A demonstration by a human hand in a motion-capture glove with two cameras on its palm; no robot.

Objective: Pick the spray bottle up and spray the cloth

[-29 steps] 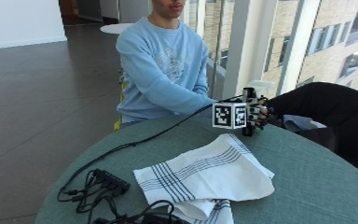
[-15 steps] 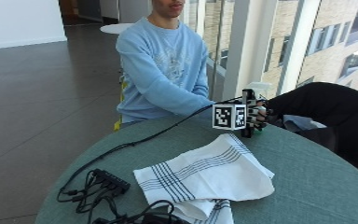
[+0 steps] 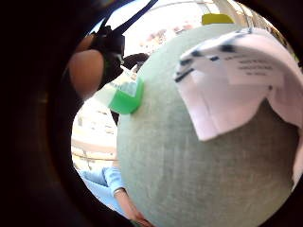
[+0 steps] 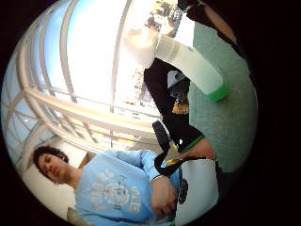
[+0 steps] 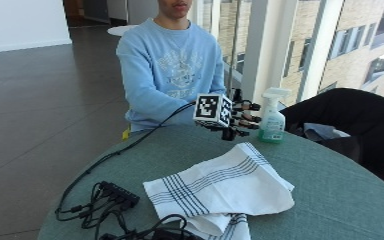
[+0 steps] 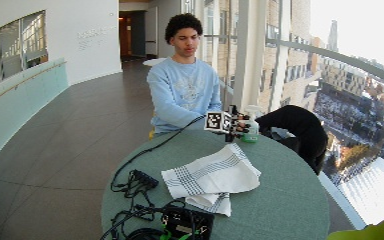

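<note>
Bottle [image 5: 272,120] upright on table [image 5: 352,200] near far edge, by window side. Right hand [image 5: 242,117] just beside it, fingers spread, not yet gripping. Cloth [image 5: 222,187] folded mid-table, untouched. Judged: reach under way; grasp, lift, spray all left.

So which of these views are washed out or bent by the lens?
Thumb side palm view: the window light bleaches the spray bottle top, frames curve. Little finger side palm view: the table bulges round, cloth blurred. Outside view: even daylight, bottle and cloth crisp.
</note>
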